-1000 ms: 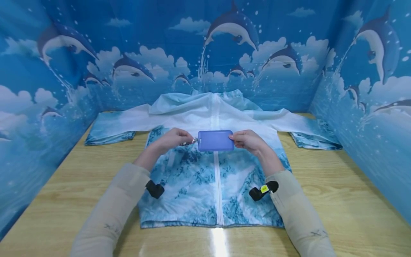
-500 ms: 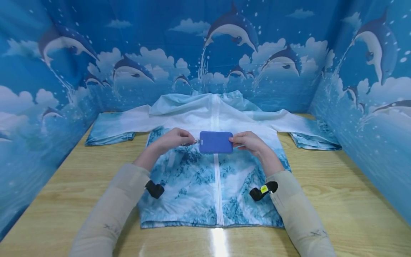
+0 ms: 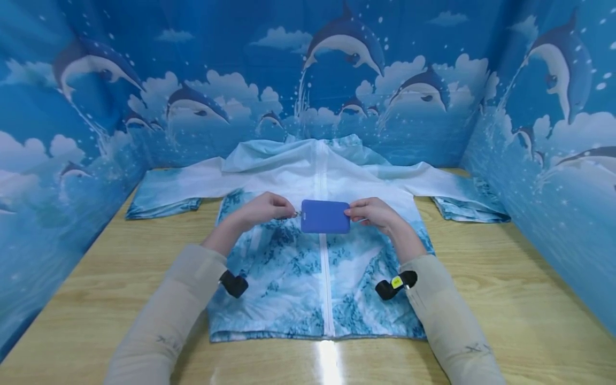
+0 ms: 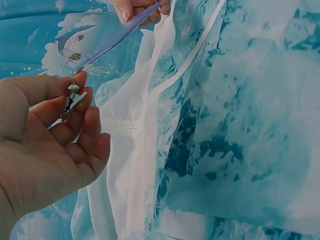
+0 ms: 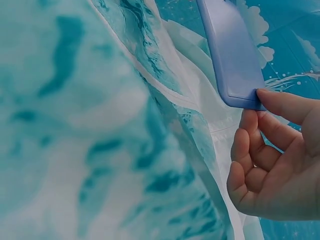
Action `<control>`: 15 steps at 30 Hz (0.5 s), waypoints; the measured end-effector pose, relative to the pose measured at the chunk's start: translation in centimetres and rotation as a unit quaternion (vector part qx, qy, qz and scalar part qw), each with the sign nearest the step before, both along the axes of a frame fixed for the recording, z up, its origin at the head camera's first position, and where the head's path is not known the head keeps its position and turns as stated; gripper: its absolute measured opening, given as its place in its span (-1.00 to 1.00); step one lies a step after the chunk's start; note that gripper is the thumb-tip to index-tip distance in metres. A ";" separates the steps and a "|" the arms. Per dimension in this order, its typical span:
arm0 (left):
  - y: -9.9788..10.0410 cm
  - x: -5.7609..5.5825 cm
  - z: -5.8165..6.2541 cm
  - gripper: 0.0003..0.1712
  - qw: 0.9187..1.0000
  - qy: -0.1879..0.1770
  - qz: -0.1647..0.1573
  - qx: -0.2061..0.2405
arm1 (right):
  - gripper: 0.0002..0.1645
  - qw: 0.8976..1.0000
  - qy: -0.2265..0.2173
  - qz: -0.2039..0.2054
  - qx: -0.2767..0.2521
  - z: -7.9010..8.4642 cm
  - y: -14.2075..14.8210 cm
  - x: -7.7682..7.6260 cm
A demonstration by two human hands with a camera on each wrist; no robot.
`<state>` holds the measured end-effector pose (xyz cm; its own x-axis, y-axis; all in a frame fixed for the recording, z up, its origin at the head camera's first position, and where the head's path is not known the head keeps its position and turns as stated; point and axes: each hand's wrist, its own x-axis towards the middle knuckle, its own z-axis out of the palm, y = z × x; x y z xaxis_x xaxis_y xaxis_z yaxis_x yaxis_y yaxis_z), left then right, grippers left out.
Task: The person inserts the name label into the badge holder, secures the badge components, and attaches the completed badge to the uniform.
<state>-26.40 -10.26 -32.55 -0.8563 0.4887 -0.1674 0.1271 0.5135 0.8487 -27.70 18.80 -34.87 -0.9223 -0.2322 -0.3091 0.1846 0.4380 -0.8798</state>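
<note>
A blue badge holder (image 3: 325, 216) is held up sideways between both hands, above a blue-and-white zip jacket (image 3: 269, 289) spread on the table. My left hand (image 3: 263, 209) pinches the metal clip (image 4: 70, 101) at the holder's slotted left end; in the left wrist view the clip sits between thumb and fingers. At the holder's other end, the thumb and forefinger of my right hand (image 3: 374, 212) pinch its edge, as the right wrist view (image 5: 280, 150) also shows with that hand. Neither hand appears to touch the jacket.
The jacket's sleeves (image 3: 163, 187) stretch out to both sides with folded ends. A wood-grain table (image 3: 491, 278) lies under it. Blue dolphin-print curtains (image 3: 231, 48) stand at the back and on both sides.
The badge holder has tilted so its face looks darker and less shiny, and it has come slightly lower with the hands. Both hands keep their hold.
</note>
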 end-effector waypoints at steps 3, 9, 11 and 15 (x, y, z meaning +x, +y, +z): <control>0.1 -0.1 -0.1 -0.64 1.000 -0.004 -0.001 0.002 | -0.41 1.000 0.000 0.011 0.009 -0.1 0.1 0.0; 0.4 0.0 0.1 -0.64 1.000 -0.007 -0.017 0.009 | -0.47 0.999 0.015 0.033 0.037 -0.4 0.2 0.0; 0.5 0.0 0.1 -0.65 1.000 -0.007 -0.021 0.009 | -0.51 0.998 0.025 0.041 0.047 -0.4 0.3 0.0; 0.6 -0.1 0.2 -0.66 1.000 -0.005 -0.024 0.004 | -0.53 0.995 0.043 0.065 0.061 -0.1 0.1 0.2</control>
<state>-26.50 -9.63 -32.39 -0.8302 0.5303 -0.1718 0.1426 0.5000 0.8542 -27.51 18.87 -34.98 -0.9112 -0.3168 -0.2633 0.0452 0.5584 -0.8283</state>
